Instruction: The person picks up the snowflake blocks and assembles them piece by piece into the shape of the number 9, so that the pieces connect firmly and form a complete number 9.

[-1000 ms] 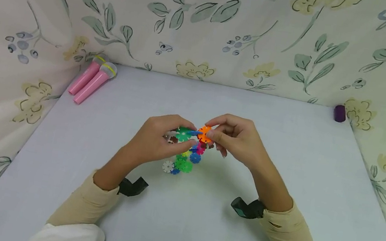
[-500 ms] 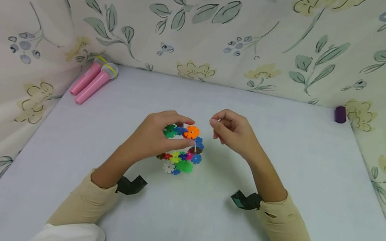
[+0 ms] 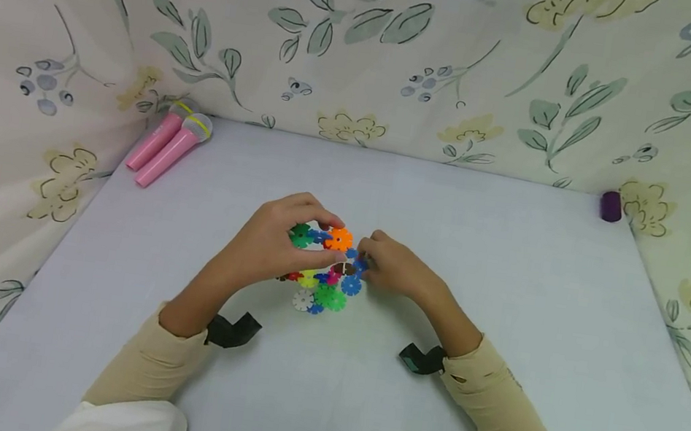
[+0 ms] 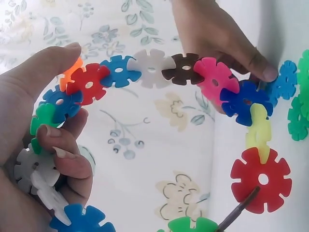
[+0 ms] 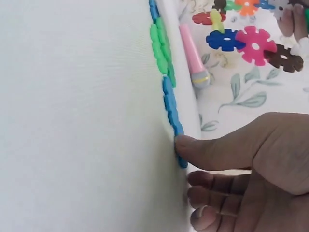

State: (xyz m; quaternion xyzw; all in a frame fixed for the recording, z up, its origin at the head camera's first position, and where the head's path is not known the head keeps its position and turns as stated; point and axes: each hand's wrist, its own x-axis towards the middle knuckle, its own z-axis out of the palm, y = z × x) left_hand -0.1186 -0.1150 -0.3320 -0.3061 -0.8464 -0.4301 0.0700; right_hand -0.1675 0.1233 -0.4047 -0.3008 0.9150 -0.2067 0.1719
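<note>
My left hand [image 3: 269, 238] holds a loop of linked, notched plastic discs, a snowflake-disc chain [image 4: 152, 70]. Orange, red, blue, white, brown, pink and yellow discs show in the left wrist view, with an orange disc [image 3: 338, 239] by the fingertips. Low at the table, my right hand [image 3: 401, 267] has its thumb on a blue disc [image 5: 180, 153], the end of a flat row of discs, its other fingers curled close by. Two green discs [image 5: 161, 46] join that row farther along. From the head, the row shows green [image 3: 330, 297] and white discs [image 3: 303, 301] below the loop.
Two pink toy microphones [image 3: 174, 151] lie at the table's back left corner. A dark purple object [image 3: 610, 206] stands at the back right corner. Floral cloth [image 3: 367, 64] hangs behind the white table [image 3: 320, 396].
My right hand let go near the orange disc, drew back, then came down to the blue disc on the table. The loop has shifted left in my left hand.
</note>
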